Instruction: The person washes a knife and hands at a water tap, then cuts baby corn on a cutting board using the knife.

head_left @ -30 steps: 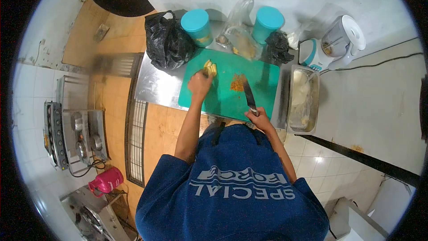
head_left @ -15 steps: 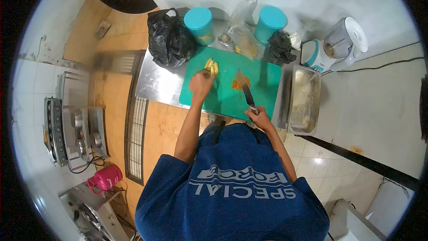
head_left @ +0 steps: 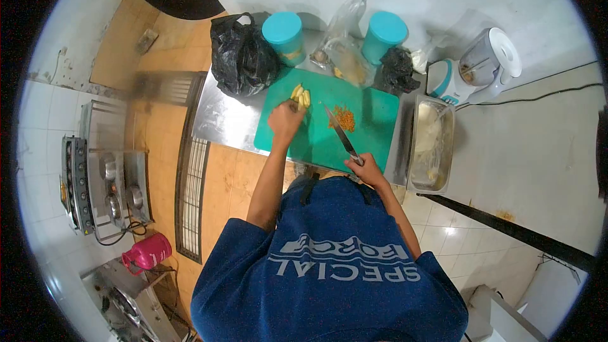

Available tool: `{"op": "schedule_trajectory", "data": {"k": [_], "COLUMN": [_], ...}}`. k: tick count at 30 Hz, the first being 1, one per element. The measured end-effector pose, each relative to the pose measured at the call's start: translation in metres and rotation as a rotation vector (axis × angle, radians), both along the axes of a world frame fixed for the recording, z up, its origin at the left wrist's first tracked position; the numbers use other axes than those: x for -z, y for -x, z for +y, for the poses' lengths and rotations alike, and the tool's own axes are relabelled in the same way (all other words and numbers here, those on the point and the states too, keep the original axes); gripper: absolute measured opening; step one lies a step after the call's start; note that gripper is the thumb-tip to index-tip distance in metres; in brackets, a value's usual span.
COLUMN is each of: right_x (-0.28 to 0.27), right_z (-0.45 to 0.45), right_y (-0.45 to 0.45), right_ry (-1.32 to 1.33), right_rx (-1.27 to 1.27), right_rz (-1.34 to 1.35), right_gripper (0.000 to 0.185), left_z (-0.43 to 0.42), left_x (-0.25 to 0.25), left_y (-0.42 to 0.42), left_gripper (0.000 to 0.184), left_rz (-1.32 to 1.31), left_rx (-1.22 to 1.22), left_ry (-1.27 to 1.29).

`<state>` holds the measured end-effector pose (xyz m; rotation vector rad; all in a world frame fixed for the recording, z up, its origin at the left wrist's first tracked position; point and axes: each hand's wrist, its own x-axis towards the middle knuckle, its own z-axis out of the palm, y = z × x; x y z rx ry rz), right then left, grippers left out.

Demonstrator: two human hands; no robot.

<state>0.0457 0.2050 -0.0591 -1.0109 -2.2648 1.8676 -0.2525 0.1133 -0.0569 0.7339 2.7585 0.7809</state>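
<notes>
My right hand (head_left: 368, 170) is closed round the handle of a kitchen knife (head_left: 342, 134). Its blade slants up and left across the green cutting board (head_left: 373, 142), along the left side of a heap of finely chopped orange bits (head_left: 344, 118). On the board's left part my left hand (head_left: 285, 120) is closed, with curled fingers against the near end of some yellow elongated pieces (head_left: 303, 96). Their far ends stick out beyond the fingers; I cannot tell what food they are.
Behind the board stand a black plastic bag (head_left: 240, 57), two turquoise-lidded tubs (head_left: 283, 28) (head_left: 387, 28), a clear bag (head_left: 345, 57) and a smaller black bag (head_left: 399, 69). A blender (head_left: 481, 66) and a steel tray (head_left: 449, 145) are at the right.
The knife blade has swung left, from over the orange bits to their left side. My right hand has shifted slightly left; my left hand stays by the yellow pieces.
</notes>
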Motion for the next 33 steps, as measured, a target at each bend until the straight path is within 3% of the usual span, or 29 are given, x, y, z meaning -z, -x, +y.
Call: {"op": "schedule_trajectory", "data": {"k": [14,21,33], "right_x": [0.011,0.004,0.017], "right_z": [0.0,-0.003,-0.005], "right_y": [-0.002,0.004,0.007], "right_ry": [0.056,0.082,0.025], "right_rx": [0.218,0.254,0.373], "right_rz": [0.073,0.048,0.147], "right_gripper": [0.043,0.044,0.038], "left_z": [-0.016,-0.039,-0.035], "left_x": [-0.001,0.001,0.004], "left_y": [-0.016,-0.035,-0.038], "left_gripper": [0.033,0.022,0.033], "left_rz": [0.043,0.047,0.171], "left_rx": [0.031,0.207,0.295], "left_ry": [-0.059,-0.164,-0.175]}}
